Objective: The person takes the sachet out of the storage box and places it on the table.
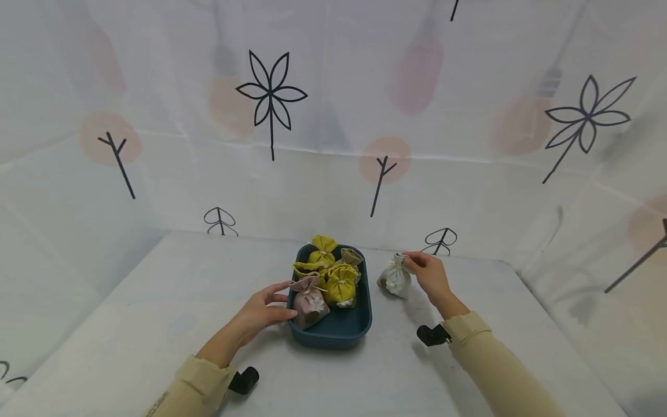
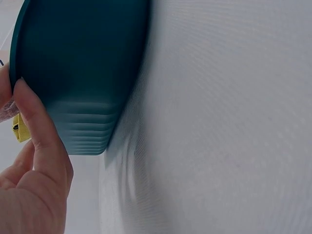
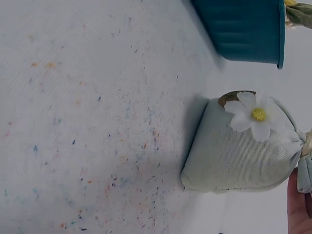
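Observation:
My right hand [image 1: 431, 277] pinches the gathered neck of a pale grey-green drawstring sachet [image 1: 394, 282]. In the right wrist view this sachet [image 3: 243, 151] shows a white flower with a yellow centre, its base close over the table. At the left side of a dark teal plastic bin [image 1: 333, 341], my left hand [image 1: 257, 315] grips the rim, as the left wrist view of the bin [image 2: 83, 63] shows. Inside lie a pinkish sachet [image 1: 311, 304] nearest that hand, yellow sachets [image 1: 341, 286] and an olive-brown one [image 1: 351, 256] at the back right.
A white-covered table [image 1: 208, 278] carries the bin, with small coloured specks showing in the right wrist view. Behind and at the sides hangs a pale curtain [image 1: 323, 191] printed with flowers and twigs. Black wrist cameras [image 1: 245, 380] sit at both beige sleeves [image 1: 479, 341].

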A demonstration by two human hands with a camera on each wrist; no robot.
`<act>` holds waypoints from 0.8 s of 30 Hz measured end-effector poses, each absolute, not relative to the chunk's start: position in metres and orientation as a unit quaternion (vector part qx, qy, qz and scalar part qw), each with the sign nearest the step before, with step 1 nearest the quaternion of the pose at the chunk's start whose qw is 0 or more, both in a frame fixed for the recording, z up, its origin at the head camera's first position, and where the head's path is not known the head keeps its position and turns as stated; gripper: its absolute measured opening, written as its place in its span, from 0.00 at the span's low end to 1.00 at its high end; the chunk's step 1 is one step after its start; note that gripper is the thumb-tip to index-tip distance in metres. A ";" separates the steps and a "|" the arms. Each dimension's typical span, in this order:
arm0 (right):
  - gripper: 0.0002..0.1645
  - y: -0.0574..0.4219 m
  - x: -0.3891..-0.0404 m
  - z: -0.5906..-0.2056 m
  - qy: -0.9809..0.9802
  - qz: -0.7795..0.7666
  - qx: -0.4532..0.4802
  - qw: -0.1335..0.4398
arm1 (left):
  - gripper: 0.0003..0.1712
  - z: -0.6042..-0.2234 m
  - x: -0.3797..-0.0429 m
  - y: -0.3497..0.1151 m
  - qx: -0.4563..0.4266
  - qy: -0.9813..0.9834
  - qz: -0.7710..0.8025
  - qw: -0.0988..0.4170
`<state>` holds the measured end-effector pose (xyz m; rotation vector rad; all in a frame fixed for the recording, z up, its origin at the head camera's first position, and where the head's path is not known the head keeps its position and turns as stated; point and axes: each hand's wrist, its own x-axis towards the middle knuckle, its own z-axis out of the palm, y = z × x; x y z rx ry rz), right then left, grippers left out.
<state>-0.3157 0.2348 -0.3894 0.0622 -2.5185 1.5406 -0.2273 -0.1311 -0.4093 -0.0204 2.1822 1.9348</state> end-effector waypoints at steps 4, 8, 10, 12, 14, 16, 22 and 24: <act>0.21 0.239 -0.313 -0.390 -0.849 0.521 0.016 0.093 | 0.42 -0.410 -0.227 -0.131 -0.006 0.743 0.660 0.111; 0.23 0.243 -0.310 -0.390 -0.847 0.522 0.012 0.094 | 0.42 -0.410 -0.227 -0.131 -0.004 0.744 0.659 0.111; 0.24 0.245 -0.308 -0.391 -0.848 0.521 0.011 0.093 | 0.42 -0.410 -0.227 -0.130 -0.004 0.744 0.660 0.110; 0.24 0.247 -0.305 -0.392 -0.849 0.520 0.005 0.093 | 0.42 -0.410 -0.227 -0.130 -0.005 0.742 0.661 0.110; 0.24 0.249 -0.303 -0.393 -0.850 0.518 0.000 0.093 | 0.42 -0.410 -0.227 -0.130 -0.003 0.741 0.662 0.112; 0.25 0.250 -0.300 -0.394 -0.851 0.517 -0.002 0.096 | 0.42 -0.410 -0.227 -0.130 -0.002 0.741 0.662 0.112; 0.27 0.252 -0.290 -0.396 -0.852 0.513 0.002 0.103 | 0.43 -0.412 -0.229 -0.132 -0.007 0.746 0.656 0.114; 0.26 0.252 -0.287 -0.396 -0.852 0.513 0.002 0.104 | 0.44 -0.412 -0.229 -0.132 -0.008 0.748 0.654 0.116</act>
